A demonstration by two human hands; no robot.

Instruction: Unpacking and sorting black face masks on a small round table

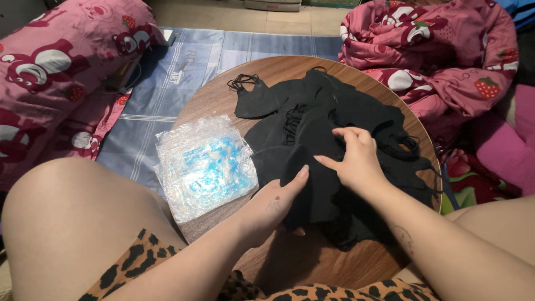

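Two bare hands meet over a heap of black face masks on a round wooden table, seen from the head camera. The left hand grips the near edge of the heap, thumb on top and fingers tucked beneath the black fabric. The right hand rests on the middle of the heap, its fingers curled and pinching a fold of a mask. One mask with thin ear loops lies spread at the far left edge of the heap. Just beside the heap, to the left, a stack of clear plastic bags with blue print lies flat on the table. A pink patterned pillow lies at far left, and a matching pink blanket is bunched at far right.
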